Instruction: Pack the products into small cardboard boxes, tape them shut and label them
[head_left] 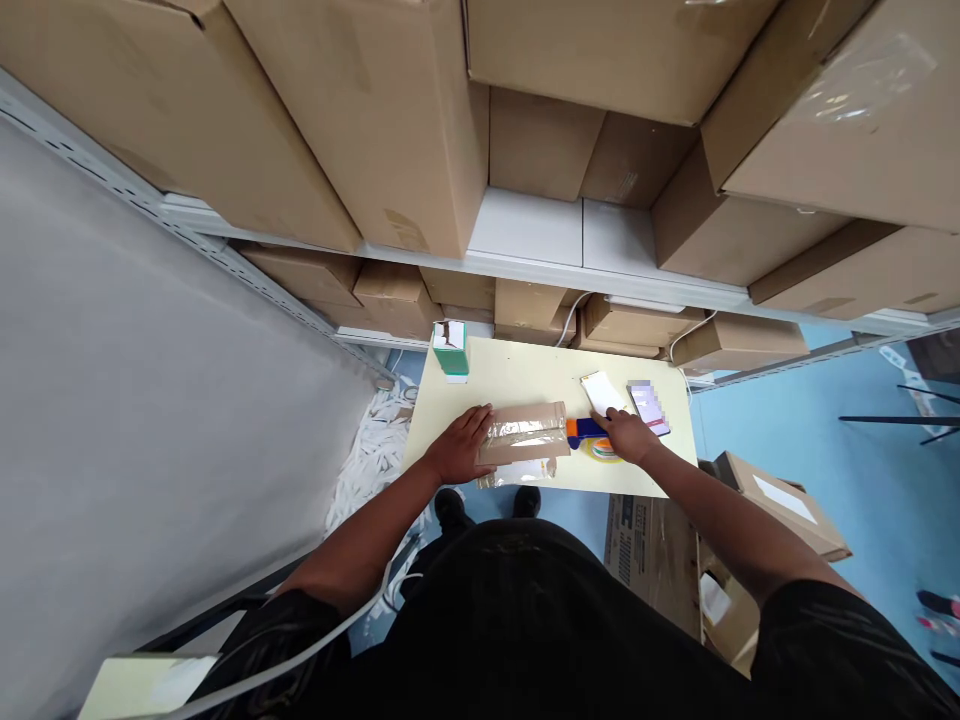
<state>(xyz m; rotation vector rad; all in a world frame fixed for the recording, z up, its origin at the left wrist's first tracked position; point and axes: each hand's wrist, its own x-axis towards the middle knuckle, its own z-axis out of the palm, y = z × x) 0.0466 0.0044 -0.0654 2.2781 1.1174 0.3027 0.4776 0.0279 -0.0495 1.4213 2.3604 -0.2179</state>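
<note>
A small flat cardboard parcel wrapped in clear tape lies on a pale yellow table. My left hand rests flat on the parcel's left end, fingers spread. My right hand is closed round an orange and blue tape dispenser just right of the parcel, with its tape roll against the table.
A green and white box stands at the table's far left corner. A white card and a phone lie at the far right. Large cartons fill the shelves behind. Open cartons sit on the blue floor to the right.
</note>
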